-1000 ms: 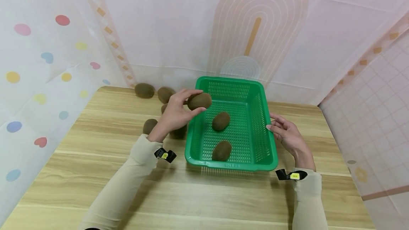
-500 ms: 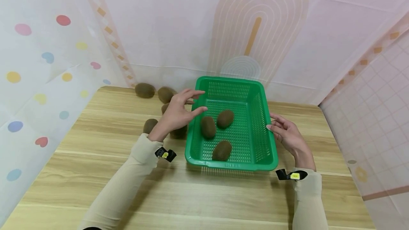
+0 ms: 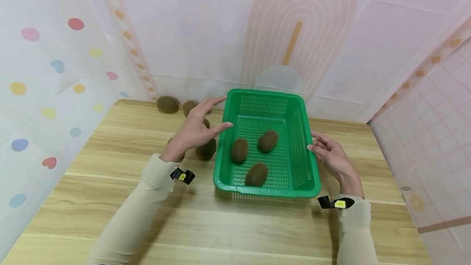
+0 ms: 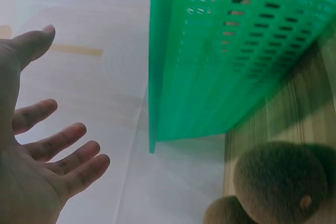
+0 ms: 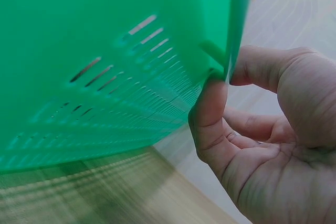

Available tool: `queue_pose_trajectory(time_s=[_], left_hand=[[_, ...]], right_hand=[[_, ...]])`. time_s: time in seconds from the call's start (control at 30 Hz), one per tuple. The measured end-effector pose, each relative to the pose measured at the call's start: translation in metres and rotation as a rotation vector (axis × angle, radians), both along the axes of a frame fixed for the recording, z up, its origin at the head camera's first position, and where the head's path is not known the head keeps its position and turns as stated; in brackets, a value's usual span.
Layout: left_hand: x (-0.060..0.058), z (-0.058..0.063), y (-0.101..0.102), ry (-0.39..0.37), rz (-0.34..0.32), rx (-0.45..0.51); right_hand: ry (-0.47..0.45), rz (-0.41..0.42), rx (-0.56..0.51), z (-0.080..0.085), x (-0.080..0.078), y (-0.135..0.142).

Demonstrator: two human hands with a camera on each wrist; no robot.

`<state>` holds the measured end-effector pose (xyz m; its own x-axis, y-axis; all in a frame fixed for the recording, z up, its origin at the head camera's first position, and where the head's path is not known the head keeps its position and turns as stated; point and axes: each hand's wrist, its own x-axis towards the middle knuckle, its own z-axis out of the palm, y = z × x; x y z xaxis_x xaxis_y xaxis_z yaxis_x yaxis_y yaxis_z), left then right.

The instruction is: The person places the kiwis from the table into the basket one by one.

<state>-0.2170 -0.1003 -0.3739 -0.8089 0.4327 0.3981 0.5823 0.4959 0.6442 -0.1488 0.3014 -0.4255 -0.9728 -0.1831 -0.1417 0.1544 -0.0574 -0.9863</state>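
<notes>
A green plastic basket [image 3: 266, 192] stands on the table with three brown kiwis in it: one kiwi [image 3: 239, 150] by the left wall, one kiwi [image 3: 268, 141] near the middle and one kiwi [image 3: 256, 174] at the front. My left hand [image 3: 196, 128] hovers by the basket's left rim, fingers spread and holding nothing; the left wrist view shows its bare palm. My right hand [image 3: 333, 156] pinches the basket's right rim between thumb and curled fingers, as the right wrist view shows up close.
Left of the basket lie several more kiwis on the wooden table [image 3: 110, 175], among them a kiwi [image 3: 168, 104] at the back edge and a kiwi [image 3: 206, 149] beside the basket. My left hand partly hides some. A patterned cloth [image 3: 198, 32] hangs behind the table.
My left hand has let go of a kiwi, which dropped into the basket; a kiwi there has rolled right. The left hand has then drawn back left. My right hand keeps its place.
</notes>
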Motion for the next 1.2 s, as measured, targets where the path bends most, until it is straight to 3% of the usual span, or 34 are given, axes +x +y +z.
queue_pose_trajectory(time_s=[0.33, 0.87, 1.2], left_hand=[[0.002, -0.009, -0.019, 0.014, 0.108, -0.099], [0.005, -0.03, -0.052, 0.059, 0.167, -0.141], [0.008, -0.05, -0.076, -0.016, 0.205, -0.17]], right_hand=[[0.0, -0.001, -0.006, -0.001, 0.0, 0.002], [0.005, -0.001, -0.002, -0.002, -0.001, 0.001], [0.014, 0.008, -0.011, -0.002, -0.002, 0.001]])
